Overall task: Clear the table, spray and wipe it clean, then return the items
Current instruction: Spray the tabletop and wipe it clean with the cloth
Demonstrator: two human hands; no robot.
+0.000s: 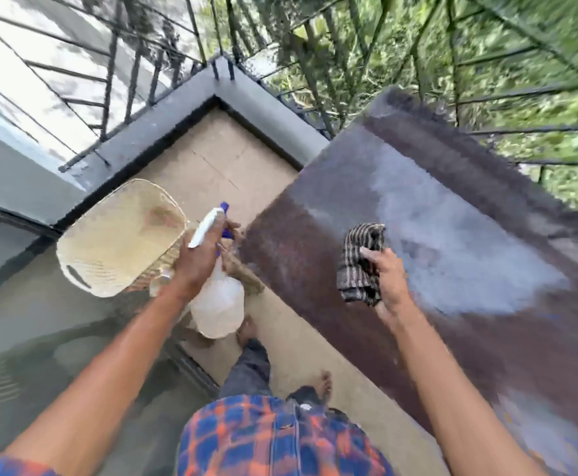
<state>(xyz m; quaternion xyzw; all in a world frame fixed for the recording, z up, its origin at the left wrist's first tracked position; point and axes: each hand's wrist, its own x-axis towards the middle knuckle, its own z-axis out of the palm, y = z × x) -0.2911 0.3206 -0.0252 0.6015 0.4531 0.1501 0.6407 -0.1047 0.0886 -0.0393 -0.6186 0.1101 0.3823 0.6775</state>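
Note:
The dark brown table (315,269) stretches along the right, its top bare and showing a pale sheen. My left hand (200,255) grips a clear spray bottle (217,307) with a white and blue trigger head, held just off the table's left edge over the floor. My right hand (389,280) holds a dark striped cloth (361,262) bunched up above the near part of the tabletop. Motion blurs the whole view.
A cream woven tray or basket (116,242) lies on the floor to the left, with something brown beside it under the bottle. A black metal railing (164,63) rings the balcony corner. A glass door (40,338) is at left. My bare feet stand by the table.

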